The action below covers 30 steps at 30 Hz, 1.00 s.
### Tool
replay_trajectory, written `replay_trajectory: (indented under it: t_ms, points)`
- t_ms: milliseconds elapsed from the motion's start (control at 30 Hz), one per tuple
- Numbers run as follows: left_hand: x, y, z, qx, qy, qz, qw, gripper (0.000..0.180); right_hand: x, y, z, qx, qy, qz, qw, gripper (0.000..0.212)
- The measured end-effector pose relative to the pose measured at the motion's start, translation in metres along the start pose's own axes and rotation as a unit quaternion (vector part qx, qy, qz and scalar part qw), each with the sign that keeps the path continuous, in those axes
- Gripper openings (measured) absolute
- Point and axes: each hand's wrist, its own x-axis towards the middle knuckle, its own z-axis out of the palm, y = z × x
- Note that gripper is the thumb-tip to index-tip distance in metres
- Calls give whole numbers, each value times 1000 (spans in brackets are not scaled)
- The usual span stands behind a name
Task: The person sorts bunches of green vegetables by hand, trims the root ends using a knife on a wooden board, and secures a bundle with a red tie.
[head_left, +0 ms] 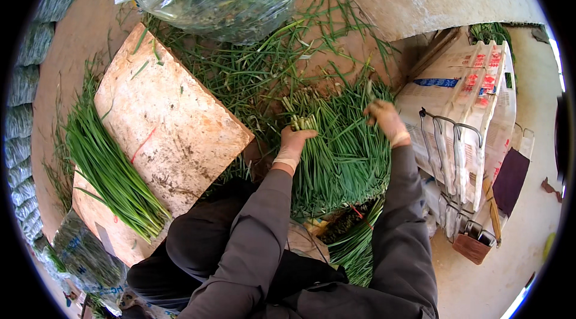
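A large heap of green chives [345, 166] lies in front of me, leaves pointing mostly toward me. My left hand [291, 147] is closed around a bunch of chives [305, 123] at its pale cut ends, on the heap's left side. At the heap's right edge, my right hand [387, 121] is raised with its fingers curled together. A small blurred pale bit shows just beyond those fingertips, and what they hold cannot be made out. Both hands have a thin pale covering at the wrist.
A stained board [174, 121] at left carries a long bunch of chives [114, 169]. Loose leaves [258, 73] litter the floor under a full clear plastic bag [222, 1]. Flattened printed cartons [462, 103] with metal handles stand at right. Packed bags [23, 121] line the far left.
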Motion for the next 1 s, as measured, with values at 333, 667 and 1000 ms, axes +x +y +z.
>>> replay_trajectory:
  t_ms: [333,667,1000]
  points:
    - [26,-29,1,9,30,13,999,39,54,17,97,-213,8,-12,977,46]
    - [22,-34,-10,-54,45,27,997,38,15,37,179,35,-110,-18,993,38]
    - [19,-27,-5,-160,53,95,981,44,10,13,176,48,-93,-16,994,35]
